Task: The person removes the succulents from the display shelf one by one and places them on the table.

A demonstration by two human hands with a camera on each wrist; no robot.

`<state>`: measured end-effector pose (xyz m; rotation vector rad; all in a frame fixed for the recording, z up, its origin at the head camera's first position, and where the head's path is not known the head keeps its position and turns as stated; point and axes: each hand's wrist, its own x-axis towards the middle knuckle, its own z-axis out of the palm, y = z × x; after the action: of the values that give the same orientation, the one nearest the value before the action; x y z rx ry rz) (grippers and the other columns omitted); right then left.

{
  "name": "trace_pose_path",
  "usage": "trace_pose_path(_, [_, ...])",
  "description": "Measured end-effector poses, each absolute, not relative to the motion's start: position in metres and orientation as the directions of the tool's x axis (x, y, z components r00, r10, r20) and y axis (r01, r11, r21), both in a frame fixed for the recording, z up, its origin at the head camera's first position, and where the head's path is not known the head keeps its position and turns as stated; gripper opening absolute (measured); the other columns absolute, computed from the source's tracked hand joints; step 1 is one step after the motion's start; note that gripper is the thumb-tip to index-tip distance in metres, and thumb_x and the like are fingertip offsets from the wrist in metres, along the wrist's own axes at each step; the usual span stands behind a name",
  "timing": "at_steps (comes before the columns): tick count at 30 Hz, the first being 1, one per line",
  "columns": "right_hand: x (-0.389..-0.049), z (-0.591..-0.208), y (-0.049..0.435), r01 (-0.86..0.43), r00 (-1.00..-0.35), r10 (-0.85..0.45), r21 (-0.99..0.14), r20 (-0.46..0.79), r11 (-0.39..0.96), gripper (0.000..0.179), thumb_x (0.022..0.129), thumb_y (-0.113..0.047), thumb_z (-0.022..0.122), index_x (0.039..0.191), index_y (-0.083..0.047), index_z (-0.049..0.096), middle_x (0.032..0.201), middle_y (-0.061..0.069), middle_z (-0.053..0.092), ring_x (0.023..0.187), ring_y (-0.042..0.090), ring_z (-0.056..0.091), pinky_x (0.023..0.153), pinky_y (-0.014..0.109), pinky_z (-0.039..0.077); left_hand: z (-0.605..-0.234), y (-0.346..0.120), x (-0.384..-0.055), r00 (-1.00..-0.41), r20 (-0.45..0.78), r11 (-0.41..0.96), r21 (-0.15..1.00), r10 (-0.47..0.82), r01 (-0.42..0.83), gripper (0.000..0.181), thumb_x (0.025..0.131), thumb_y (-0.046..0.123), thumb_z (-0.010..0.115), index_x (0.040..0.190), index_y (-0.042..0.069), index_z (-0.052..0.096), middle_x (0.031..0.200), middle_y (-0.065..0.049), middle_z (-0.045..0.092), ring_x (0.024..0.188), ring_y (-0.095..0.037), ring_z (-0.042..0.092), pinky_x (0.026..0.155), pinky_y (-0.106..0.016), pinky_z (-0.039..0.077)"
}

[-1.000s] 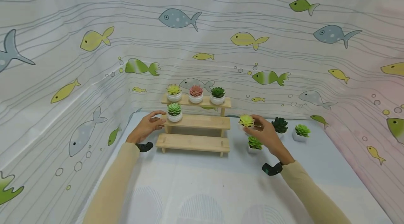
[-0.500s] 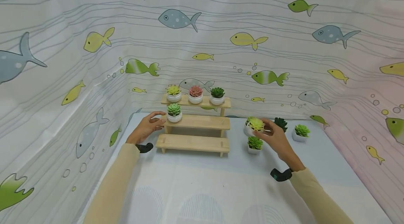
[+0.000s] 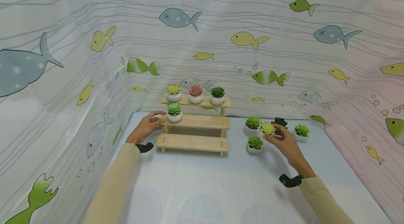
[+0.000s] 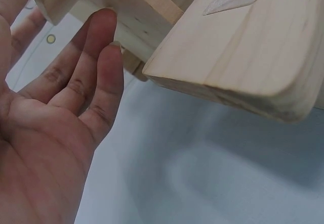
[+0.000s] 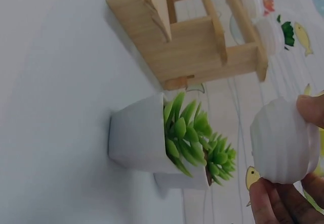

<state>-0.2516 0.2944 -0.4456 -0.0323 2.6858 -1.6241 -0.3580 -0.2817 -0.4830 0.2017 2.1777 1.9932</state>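
Note:
My right hand [image 3: 285, 142] pinches a yellow-green potted succulent [image 3: 267, 129]. In the right wrist view its ribbed round white pot [image 5: 281, 143] sits between thumb and fingers, clear of the table. Close by stand a green succulent in a round pot [image 3: 251, 125], a green one in a square pot [image 3: 255, 144] and a dark green one [image 3: 280, 123], partly hidden by the hand. My left hand [image 3: 146, 127] is at the left end of the wooden three-step stand [image 3: 202, 121], fingers loosely curved by the middle step; the left wrist view does not settle whether they touch.
Yellow, pink and dark green succulents [image 3: 195, 94] line the stand's top step. A light green one [image 3: 174, 112] stands at the middle step's left. Another green one in a square pot [image 3: 301, 132] stands far right. Fish-print cloth [image 3: 221, 17] encloses the table.
My right hand has carried the yellow-green succulent to the right, past the round-potted green one, which now shows fully. My left hand has stayed by the stand.

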Motion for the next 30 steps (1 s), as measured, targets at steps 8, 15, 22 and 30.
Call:
trace_pose_path(8, [-0.247,-0.458,0.311,0.017,-0.999,0.041,-0.878,0.003,0.478,0.091,0.094,-0.052,0.073,0.161,-0.009,0.029,0.152,0.025,0.039,0.139,0.047,0.043,0.107,0.062,0.043,-0.484,-0.282,-0.36,-0.975,-0.045,0.105,0.994,0.218,-0.023,0.059,0.097,0.032,0.075,0.147,0.014,0.049,0.112,-0.012,0.066,0.105,-0.029,0.063,0.107,-0.058,0.044])
trace_pose_path(15, [-0.241,-0.468,0.321,0.028,-0.998,0.058,-0.886,-0.002,0.463,0.093,0.093,-0.053,0.073,0.161,-0.007,0.028,0.15,0.024,0.041,0.137,0.046,0.045,0.106,0.061,0.044,-0.485,-0.283,-0.361,-0.975,-0.045,0.112,0.994,0.216,-0.021,0.057,0.097,0.033,0.074,0.146,0.016,0.051,0.113,-0.013,0.066,0.105,-0.028,0.064,0.108,-0.059,0.043])
trace_pose_path(22, [-0.238,-0.478,0.328,0.05,-0.997,0.07,-0.881,-0.019,0.471,0.096,0.094,-0.052,0.073,0.163,-0.006,0.024,0.151,0.024,0.041,0.137,0.045,0.046,0.108,0.061,0.042,-0.487,-0.284,-0.36,-0.975,-0.046,0.101,0.995,0.217,-0.024,0.055,0.098,0.031,0.074,0.146,0.016,0.052,0.111,-0.013,0.066,0.103,-0.026,0.065,0.107,-0.058,0.044])
trace_pose_path(30, [-0.237,-0.492,0.34,0.072,-0.995,0.095,-0.874,-0.03,0.481,0.091,0.095,-0.052,0.072,0.161,-0.007,0.029,0.151,0.024,0.041,0.138,0.045,0.044,0.108,0.061,0.041,-0.488,-0.284,-0.362,-0.976,-0.029,0.091,0.996,0.217,-0.009,0.053,0.097,0.031,0.075,0.144,0.017,0.054,0.107,-0.01,0.066,0.102,-0.025,0.065,0.107,-0.06,0.043])
